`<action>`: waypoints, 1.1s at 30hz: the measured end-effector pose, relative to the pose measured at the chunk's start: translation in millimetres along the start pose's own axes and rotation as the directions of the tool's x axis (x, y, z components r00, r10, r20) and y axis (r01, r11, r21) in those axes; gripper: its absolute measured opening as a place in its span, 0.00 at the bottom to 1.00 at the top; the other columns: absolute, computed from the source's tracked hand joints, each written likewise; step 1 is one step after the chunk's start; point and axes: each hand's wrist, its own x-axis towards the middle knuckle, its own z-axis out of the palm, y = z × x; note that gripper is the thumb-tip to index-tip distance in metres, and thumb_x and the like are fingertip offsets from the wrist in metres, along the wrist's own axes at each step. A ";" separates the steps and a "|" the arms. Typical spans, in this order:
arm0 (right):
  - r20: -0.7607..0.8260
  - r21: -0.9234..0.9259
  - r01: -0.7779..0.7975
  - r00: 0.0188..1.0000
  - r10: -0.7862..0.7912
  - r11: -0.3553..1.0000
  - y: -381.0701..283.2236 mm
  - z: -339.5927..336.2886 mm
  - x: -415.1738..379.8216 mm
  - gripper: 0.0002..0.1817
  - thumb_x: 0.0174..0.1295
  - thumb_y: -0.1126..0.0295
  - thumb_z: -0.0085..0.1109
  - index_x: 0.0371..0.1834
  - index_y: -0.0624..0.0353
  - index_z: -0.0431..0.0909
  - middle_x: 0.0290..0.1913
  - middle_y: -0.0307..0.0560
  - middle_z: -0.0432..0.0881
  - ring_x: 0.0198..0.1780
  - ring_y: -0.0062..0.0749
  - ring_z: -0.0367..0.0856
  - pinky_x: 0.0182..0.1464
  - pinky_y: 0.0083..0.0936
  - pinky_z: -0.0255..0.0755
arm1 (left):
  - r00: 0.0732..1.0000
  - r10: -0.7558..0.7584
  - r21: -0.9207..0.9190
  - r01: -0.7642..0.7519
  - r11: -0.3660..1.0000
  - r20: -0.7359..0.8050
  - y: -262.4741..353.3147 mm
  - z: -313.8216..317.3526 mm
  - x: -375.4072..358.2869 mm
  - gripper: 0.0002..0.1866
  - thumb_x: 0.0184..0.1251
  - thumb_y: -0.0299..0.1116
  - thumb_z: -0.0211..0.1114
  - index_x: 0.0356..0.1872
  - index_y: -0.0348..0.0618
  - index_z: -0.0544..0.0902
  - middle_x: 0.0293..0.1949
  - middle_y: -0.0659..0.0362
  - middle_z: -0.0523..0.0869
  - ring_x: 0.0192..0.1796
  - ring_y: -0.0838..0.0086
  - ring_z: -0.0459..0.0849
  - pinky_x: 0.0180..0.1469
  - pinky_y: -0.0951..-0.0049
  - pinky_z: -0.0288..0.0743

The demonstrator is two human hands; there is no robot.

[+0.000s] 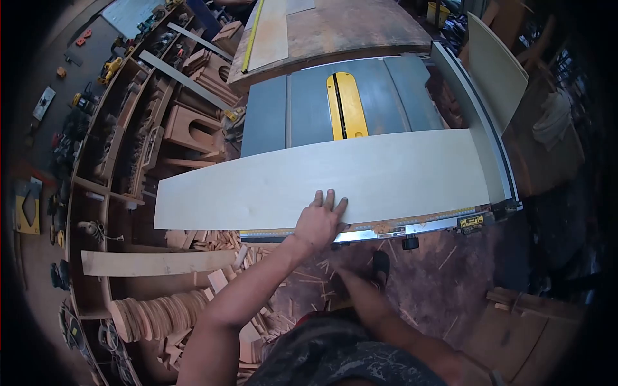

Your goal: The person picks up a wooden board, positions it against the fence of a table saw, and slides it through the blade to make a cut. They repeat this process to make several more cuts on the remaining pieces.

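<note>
My left hand [322, 215] lies on the near edge of a wide pale wooden board [257, 183], its fingers spread forward over the surface. The board lies flat across the front of a table saw [309, 90], with its right end against or very near the rip fence [479, 119]. Beyond its far edge shows the yellow throat plate [347, 106] with a dark slot. My right forearm [373, 302] hangs low in front of the saw, below the front rail [386, 233]. The fingers of that hand cannot be made out.
A wooden outfeed table [360, 29] with a yellow strip stands behind the saw. Shelves [106, 193] with tools and cut wooden parts line the left. Wood offcuts [257, 321] litter the floor. A thin panel [492, 74] leans at the right beyond the fence.
</note>
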 end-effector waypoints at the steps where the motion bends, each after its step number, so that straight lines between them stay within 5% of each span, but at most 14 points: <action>1: 0.003 -0.034 0.002 1.000 -0.002 0.999 -7.0 -8.8 -0.9 0.21 0.78 0.56 0.48 0.59 0.62 0.73 0.48 0.56 0.85 0.53 0.54 0.85 0.56 0.56 0.77 | 1.000 0.006 -0.002 -0.006 1.000 0.009 0.1 0.8 -0.4 0.37 0.70 0.51 0.69 0.76 0.49 0.71 0.74 0.37 0.72 0.73 0.36 0.74 0.63 0.50 0.83; 5: 0.120 -0.413 0.119 0.990 -0.075 0.903 -8.7 -14.3 -39.9 0.20 0.78 0.57 0.48 0.59 0.63 0.73 0.47 0.56 0.85 0.53 0.53 0.85 0.57 0.55 0.77 | 1.000 -0.004 -0.011 0.004 1.000 -0.005 -4.5 -5.8 7.6 0.37 0.70 0.52 0.69 0.76 0.50 0.71 0.74 0.37 0.71 0.73 0.36 0.74 0.62 0.50 0.84; 7: 0.303 -0.619 0.389 0.920 -0.249 0.682 -21.6 1.0 -63.9 0.20 0.75 0.59 0.52 0.58 0.63 0.75 0.47 0.57 0.86 0.54 0.54 0.85 0.58 0.53 0.77 | 1.000 -0.001 -0.025 0.000 1.000 -0.029 -0.4 -0.4 -0.9 0.36 0.70 0.53 0.69 0.75 0.49 0.73 0.74 0.38 0.72 0.74 0.37 0.74 0.61 0.50 0.84; 10: 0.614 -0.653 0.728 0.671 -0.416 0.211 -54.6 3.5 -90.9 0.19 0.66 0.64 0.64 0.56 0.64 0.79 0.46 0.58 0.88 0.55 0.56 0.86 0.63 0.46 0.76 | 1.000 -0.004 -0.028 0.003 1.000 -0.026 -1.5 0.5 -0.2 0.35 0.70 0.53 0.69 0.74 0.49 0.74 0.73 0.38 0.73 0.73 0.38 0.74 0.61 0.50 0.84; 11: 0.555 -0.643 0.728 0.657 -0.510 0.238 -9.3 -18.8 -32.3 0.19 0.66 0.62 0.65 0.55 0.62 0.82 0.49 0.62 0.88 0.55 0.57 0.86 0.63 0.48 0.77 | 1.000 -0.007 -0.032 0.006 0.999 -0.017 0.1 1.4 -2.6 0.35 0.70 0.53 0.69 0.74 0.49 0.74 0.73 0.38 0.73 0.73 0.37 0.74 0.61 0.50 0.84; 14: 0.730 -0.674 0.714 0.683 -0.022 -0.190 -181.6 -20.6 -187.2 0.20 0.67 0.71 0.64 0.62 0.61 0.79 0.54 0.62 0.87 0.59 0.54 0.85 0.60 0.43 0.78 | 0.999 -0.024 -0.038 0.023 0.999 -0.030 -3.2 0.4 0.8 0.36 0.69 0.53 0.70 0.75 0.49 0.74 0.73 0.38 0.73 0.72 0.36 0.75 0.61 0.50 0.84; 16: 0.879 -0.466 0.879 0.447 -0.164 -0.102 -245.3 -36.8 -242.6 0.18 0.66 0.70 0.65 0.59 0.61 0.81 0.49 0.65 0.86 0.56 0.58 0.85 0.59 0.46 0.78 | 0.999 -0.007 -0.048 0.006 0.999 -0.035 -2.9 4.8 -0.6 0.37 0.69 0.52 0.70 0.75 0.49 0.73 0.74 0.38 0.73 0.72 0.35 0.75 0.62 0.49 0.83; 18: 0.674 -0.737 0.607 0.694 -0.253 -0.297 -304.6 -32.0 -289.2 0.17 0.67 0.65 0.65 0.55 0.62 0.84 0.54 0.59 0.88 0.56 0.58 0.86 0.60 0.52 0.78 | 0.997 0.002 -0.055 -0.007 0.998 -0.082 -1.2 5.0 -4.1 0.37 0.68 0.52 0.71 0.74 0.48 0.74 0.73 0.38 0.74 0.72 0.35 0.75 0.63 0.49 0.82; 20: 0.842 -0.457 0.719 0.160 -0.515 -0.524 -345.8 -44.4 -272.8 0.17 0.65 0.66 0.68 0.53 0.62 0.85 0.53 0.58 0.88 0.52 0.58 0.86 0.57 0.50 0.79 | 0.994 0.023 -0.059 -0.030 0.998 -0.109 4.0 4.3 -0.3 0.37 0.67 0.52 0.72 0.74 0.48 0.75 0.72 0.38 0.75 0.72 0.35 0.75 0.64 0.49 0.82; 22: 0.862 -0.428 0.648 0.085 -0.499 -0.630 -385.2 -37.6 -289.5 0.18 0.62 0.68 0.70 0.54 0.63 0.85 0.51 0.57 0.89 0.50 0.53 0.88 0.55 0.43 0.81 | 0.993 0.005 -0.070 -0.013 0.997 -0.116 0.5 7.1 -4.5 0.37 0.67 0.53 0.72 0.73 0.48 0.76 0.71 0.38 0.75 0.71 0.35 0.75 0.64 0.49 0.81; 25: 0.692 -0.270 0.929 0.005 -0.722 -0.253 -425.3 -19.3 -409.3 0.21 0.56 0.78 0.75 0.55 0.63 0.86 0.50 0.54 0.89 0.52 0.38 0.89 0.54 0.31 0.82 | 0.987 0.004 -0.042 -0.011 0.999 -0.160 -1.6 16.7 -4.5 0.36 0.66 0.53 0.72 0.72 0.47 0.77 0.71 0.38 0.76 0.71 0.37 0.75 0.63 0.49 0.81; 26: 0.555 -0.148 0.918 -0.231 -0.800 -0.367 -420.7 0.3 -465.6 0.17 0.52 0.80 0.77 0.46 0.62 0.86 0.44 0.52 0.89 0.45 0.36 0.90 0.51 0.33 0.84 | 0.986 -0.027 -0.058 0.018 0.998 -0.161 -5.2 15.7 -10.2 0.36 0.66 0.53 0.72 0.72 0.48 0.77 0.71 0.38 0.76 0.71 0.37 0.75 0.63 0.49 0.81; 29: 0.501 0.294 0.659 -0.723 -0.476 -0.692 -433.8 -31.3 -533.3 0.17 0.69 0.48 0.66 0.46 0.49 0.87 0.40 0.41 0.87 0.37 0.27 0.84 0.44 0.31 0.78 | 0.985 -0.002 -0.087 -0.013 0.996 -0.170 -0.4 7.8 -6.8 0.35 0.66 0.53 0.72 0.70 0.48 0.79 0.71 0.39 0.76 0.71 0.37 0.75 0.62 0.47 0.81; 33: 0.546 0.698 0.473 -0.837 -0.027 -0.538 -455.6 11.8 -607.8 0.19 0.70 0.48 0.68 0.58 0.42 0.83 0.46 0.30 0.88 0.39 0.16 0.81 0.46 0.22 0.77 | 0.983 0.005 -0.075 -0.019 0.997 -0.181 -0.3 14.7 -8.0 0.36 0.68 0.54 0.70 0.73 0.47 0.77 0.73 0.38 0.75 0.74 0.36 0.71 0.65 0.45 0.76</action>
